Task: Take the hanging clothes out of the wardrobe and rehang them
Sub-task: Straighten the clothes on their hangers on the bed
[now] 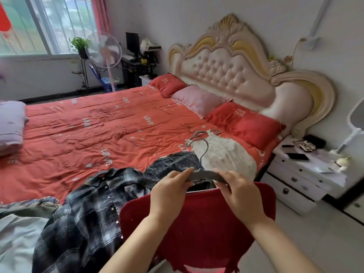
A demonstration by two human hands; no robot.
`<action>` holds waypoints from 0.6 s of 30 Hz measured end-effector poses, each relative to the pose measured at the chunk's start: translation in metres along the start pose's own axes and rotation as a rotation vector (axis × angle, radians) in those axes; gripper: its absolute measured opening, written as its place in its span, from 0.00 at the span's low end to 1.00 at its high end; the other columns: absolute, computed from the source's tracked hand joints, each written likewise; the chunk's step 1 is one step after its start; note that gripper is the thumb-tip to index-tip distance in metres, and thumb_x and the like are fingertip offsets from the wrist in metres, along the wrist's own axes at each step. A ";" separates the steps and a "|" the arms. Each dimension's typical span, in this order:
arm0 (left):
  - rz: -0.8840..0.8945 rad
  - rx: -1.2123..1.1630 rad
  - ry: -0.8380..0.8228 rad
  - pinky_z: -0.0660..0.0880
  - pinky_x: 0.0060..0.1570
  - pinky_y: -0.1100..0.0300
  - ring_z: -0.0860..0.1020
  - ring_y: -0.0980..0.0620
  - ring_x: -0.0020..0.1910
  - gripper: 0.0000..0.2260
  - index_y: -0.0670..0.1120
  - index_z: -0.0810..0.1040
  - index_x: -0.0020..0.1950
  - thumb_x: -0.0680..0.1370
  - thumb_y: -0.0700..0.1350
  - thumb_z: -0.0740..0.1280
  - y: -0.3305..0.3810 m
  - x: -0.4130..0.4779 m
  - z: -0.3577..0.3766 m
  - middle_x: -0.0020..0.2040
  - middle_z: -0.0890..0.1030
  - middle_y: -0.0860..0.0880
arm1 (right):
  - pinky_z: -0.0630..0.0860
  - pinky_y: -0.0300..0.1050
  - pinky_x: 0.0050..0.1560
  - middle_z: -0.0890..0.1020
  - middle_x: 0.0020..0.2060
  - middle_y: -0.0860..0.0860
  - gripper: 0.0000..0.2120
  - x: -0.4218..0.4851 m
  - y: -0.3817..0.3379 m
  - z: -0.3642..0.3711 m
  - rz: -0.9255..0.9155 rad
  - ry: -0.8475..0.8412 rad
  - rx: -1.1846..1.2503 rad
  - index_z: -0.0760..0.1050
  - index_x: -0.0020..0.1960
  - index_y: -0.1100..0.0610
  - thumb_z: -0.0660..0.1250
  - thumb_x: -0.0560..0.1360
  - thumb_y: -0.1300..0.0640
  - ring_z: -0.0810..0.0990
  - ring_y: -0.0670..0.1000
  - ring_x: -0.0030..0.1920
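A grey hanger [204, 173] with a wire hook carries a red garment [199, 229] that hangs in front of me. My left hand [169, 191] pinches the hanger's left arm and my right hand [239, 192] pinches its right arm. On the red bed [82, 127] lie a black-and-white plaid shirt [82, 219], a dark knit garment [173, 164] and a white dotted garment [224, 154] with another grey hanger [199, 134] at its top. No wardrobe is in view.
A white bedside drawer unit [301, 174] with phones on top stands right of the bed. Pale green and grey clothes [17, 233] lie at bottom left. A standing fan [105, 54] and a desk are by the window. Bare floor lies at bottom right.
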State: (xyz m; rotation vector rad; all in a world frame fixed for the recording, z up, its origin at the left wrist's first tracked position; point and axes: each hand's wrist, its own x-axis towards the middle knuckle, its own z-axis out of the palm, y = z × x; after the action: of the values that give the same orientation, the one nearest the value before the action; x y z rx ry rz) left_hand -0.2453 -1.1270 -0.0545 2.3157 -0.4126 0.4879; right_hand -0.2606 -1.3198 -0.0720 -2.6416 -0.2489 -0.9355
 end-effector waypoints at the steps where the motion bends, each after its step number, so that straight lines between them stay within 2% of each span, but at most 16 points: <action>1: -0.007 -0.010 0.001 0.75 0.41 0.56 0.80 0.48 0.44 0.17 0.55 0.78 0.61 0.73 0.47 0.70 0.000 0.010 0.010 0.44 0.81 0.52 | 0.76 0.40 0.36 0.81 0.41 0.47 0.18 0.008 0.012 0.005 -0.009 -0.004 -0.001 0.76 0.59 0.49 0.59 0.73 0.47 0.81 0.50 0.40; 4: -0.011 -0.010 0.002 0.74 0.40 0.58 0.80 0.48 0.42 0.17 0.56 0.78 0.61 0.72 0.50 0.66 -0.007 0.043 0.038 0.44 0.81 0.52 | 0.76 0.40 0.36 0.81 0.40 0.48 0.18 0.035 0.043 0.026 -0.024 0.000 -0.006 0.78 0.58 0.50 0.60 0.72 0.48 0.81 0.51 0.39; 7: -0.034 -0.017 -0.021 0.73 0.40 0.59 0.80 0.49 0.43 0.16 0.56 0.78 0.61 0.73 0.50 0.67 -0.022 0.077 0.067 0.45 0.81 0.52 | 0.77 0.42 0.39 0.82 0.41 0.48 0.17 0.064 0.072 0.054 -0.028 -0.023 -0.009 0.78 0.57 0.51 0.63 0.71 0.50 0.81 0.52 0.40; 10: -0.047 -0.002 -0.021 0.74 0.36 0.59 0.80 0.49 0.40 0.17 0.55 0.79 0.59 0.70 0.51 0.65 -0.043 0.116 0.094 0.42 0.81 0.52 | 0.77 0.42 0.41 0.83 0.43 0.48 0.18 0.094 0.099 0.087 -0.025 -0.054 0.002 0.79 0.57 0.52 0.60 0.72 0.47 0.81 0.51 0.42; 12: -0.078 0.000 -0.032 0.74 0.35 0.58 0.80 0.48 0.39 0.17 0.55 0.79 0.59 0.71 0.50 0.66 -0.058 0.142 0.110 0.41 0.81 0.52 | 0.77 0.41 0.41 0.82 0.42 0.47 0.16 0.116 0.115 0.111 -0.013 -0.082 0.015 0.79 0.56 0.52 0.63 0.71 0.48 0.81 0.51 0.41; 16: -0.156 -0.008 -0.126 0.74 0.42 0.56 0.80 0.48 0.46 0.16 0.57 0.76 0.63 0.75 0.47 0.67 -0.089 0.189 0.135 0.47 0.80 0.52 | 0.70 0.37 0.43 0.82 0.40 0.48 0.16 0.155 0.141 0.160 -0.007 -0.125 0.035 0.80 0.56 0.52 0.68 0.68 0.53 0.80 0.50 0.40; 18: -0.189 0.001 -0.138 0.74 0.44 0.56 0.79 0.48 0.48 0.17 0.57 0.75 0.64 0.76 0.46 0.67 -0.103 0.210 0.145 0.49 0.80 0.52 | 0.72 0.37 0.43 0.82 0.40 0.48 0.16 0.172 0.152 0.181 -0.014 -0.154 0.063 0.79 0.56 0.52 0.69 0.68 0.54 0.80 0.50 0.40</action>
State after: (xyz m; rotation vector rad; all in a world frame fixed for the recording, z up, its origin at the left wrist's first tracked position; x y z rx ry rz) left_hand 0.0150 -1.1910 -0.1158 2.3681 -0.2548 0.2364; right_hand 0.0175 -1.3866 -0.1325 -2.6593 -0.3280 -0.7167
